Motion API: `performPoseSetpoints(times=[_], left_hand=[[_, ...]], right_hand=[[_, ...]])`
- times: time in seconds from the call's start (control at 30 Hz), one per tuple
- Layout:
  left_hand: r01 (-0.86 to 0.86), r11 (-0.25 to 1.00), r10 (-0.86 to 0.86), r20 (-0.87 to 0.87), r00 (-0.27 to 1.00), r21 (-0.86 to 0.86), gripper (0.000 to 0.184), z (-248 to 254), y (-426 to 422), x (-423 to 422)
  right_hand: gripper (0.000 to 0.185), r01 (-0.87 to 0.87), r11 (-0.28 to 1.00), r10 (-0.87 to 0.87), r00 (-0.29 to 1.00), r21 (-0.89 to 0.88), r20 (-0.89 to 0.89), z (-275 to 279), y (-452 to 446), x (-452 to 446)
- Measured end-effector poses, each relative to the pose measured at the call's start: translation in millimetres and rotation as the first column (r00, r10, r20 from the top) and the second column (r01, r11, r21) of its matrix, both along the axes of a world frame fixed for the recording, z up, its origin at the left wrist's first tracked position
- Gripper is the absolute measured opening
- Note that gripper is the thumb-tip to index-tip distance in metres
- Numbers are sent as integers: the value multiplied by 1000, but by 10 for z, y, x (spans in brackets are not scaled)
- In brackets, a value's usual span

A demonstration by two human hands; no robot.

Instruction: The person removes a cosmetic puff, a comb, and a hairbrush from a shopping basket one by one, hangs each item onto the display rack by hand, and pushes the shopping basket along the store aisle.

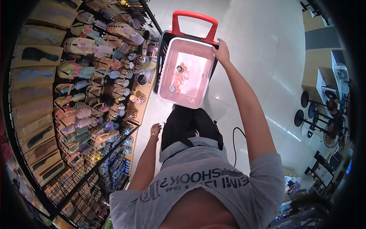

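My right hand [222,53] is closed on the upper right corner of a black shopping basket [161,57], close to the foot of its raised red handle [195,14]. Inside the basket sits a pink plastic tub [196,80], with a small heap of clear and reddish packaged items [179,78] on its bottom. What those items are, I cannot make out. Down beside my leg hangs my left hand [155,129], its fingers loosely apart and nothing in them. It is nearest to the display rack.
A tall wire rack [91,91] on the left carries several rows of combs and hairbrushes, with a wooden ledge [142,95] at its foot. Fans [331,103] stand along the far right. Shiny white floor tiles [263,49] run between them. A black cable [235,141] lies on the floor.
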State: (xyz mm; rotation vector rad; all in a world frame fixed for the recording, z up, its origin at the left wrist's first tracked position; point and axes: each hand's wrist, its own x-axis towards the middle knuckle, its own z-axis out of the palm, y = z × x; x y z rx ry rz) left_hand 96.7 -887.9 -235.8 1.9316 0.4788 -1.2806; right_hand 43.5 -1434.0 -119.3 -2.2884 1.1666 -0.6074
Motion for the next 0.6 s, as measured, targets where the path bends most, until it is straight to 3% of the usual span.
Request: performPoseSetpoints(times=[0.07,0.17,0.2,0.27,0.3,0.4,0.43,0.5,0.6], left_hand=[[-78,996,78,15,997,32,38,116,171,4],[-127,991,125,32,992,46,40,416,309,-141],[-133,990,133,14,991,51,40,353,437,-227],[-182,982,182,-4,983,55,35,390,592,-438],[-141,986,141,-2,990,86,36,548,577,-522],[51,988,-69,121,990,144,37,658,698,-704],[44,989,-61,122,991,142,37,589,761,-737],[219,957,-254,188,949,190,38,535,813,-748],[164,977,-186,174,967,135,39,558,659,-621]], right_hand=[[66,2,984,-6,1000,-178,-20,305,-352,340],[63,-43,948,31,999,-315,-42,490,-770,711],[63,-51,948,40,998,-313,-42,465,-863,795],[57,-135,991,132,950,8,-281,423,-1036,945],[52,-157,979,191,934,133,-302,362,-1072,979],[47,-50,993,85,934,108,-346,308,-1041,1031],[44,-65,998,66,955,13,-290,305,-973,1004],[43,-86,996,74,942,-21,-326,336,-919,936],[40,-142,989,118,905,-28,-408,408,-947,805]])
